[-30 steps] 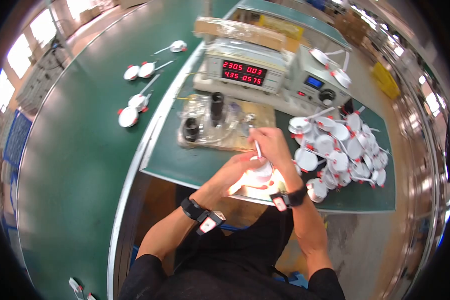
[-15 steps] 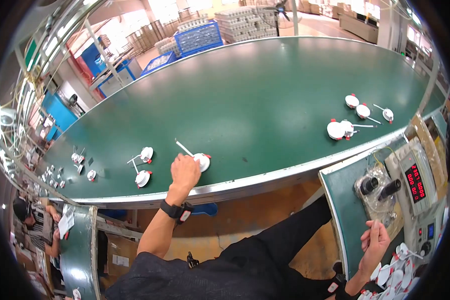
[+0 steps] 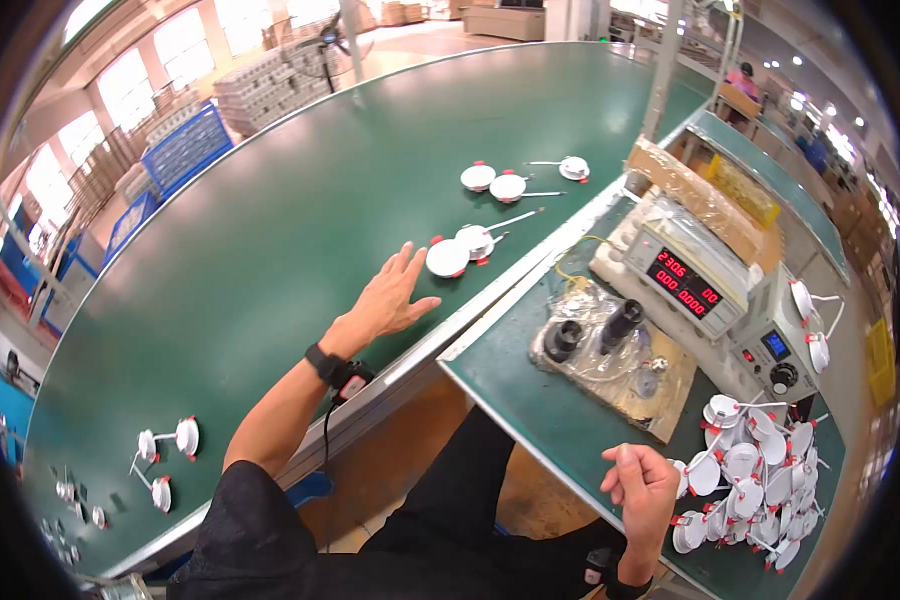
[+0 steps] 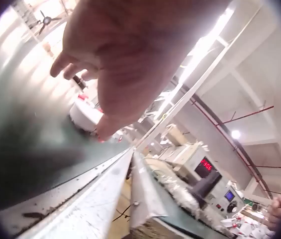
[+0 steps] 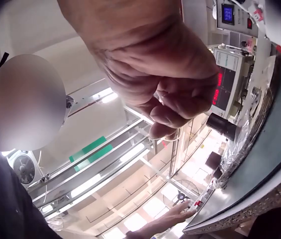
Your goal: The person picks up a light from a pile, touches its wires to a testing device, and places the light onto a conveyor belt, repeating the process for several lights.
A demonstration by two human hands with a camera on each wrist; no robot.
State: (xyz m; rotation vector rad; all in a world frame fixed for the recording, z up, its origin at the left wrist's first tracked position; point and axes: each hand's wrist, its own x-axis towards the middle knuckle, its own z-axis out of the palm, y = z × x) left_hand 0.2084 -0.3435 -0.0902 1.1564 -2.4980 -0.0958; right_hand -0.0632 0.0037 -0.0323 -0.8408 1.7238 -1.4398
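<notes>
My left hand reaches over the long green table, fingers spread and straight, with nothing in it. Just beyond its fingertips lies a round white downlight with red clips, against a second downlight with a white cable. The left wrist view shows the nearer downlight partly hidden behind that hand. Loosely curled and holding nothing, my right hand hovers at the small bench, left of a heap of downlights. In the right wrist view the right hand's fingers are bent toward the palm.
A wooden board with two black cylinders under clear plastic lies on the small bench. Behind it stand a red-digit meter and a knobbed box. More downlights lie farther along the table, others at left.
Both hands were at one downlight on the bench; then the left hand was beside it on the long table. It now lies apart, the left hand having moved right toward other downlights.
</notes>
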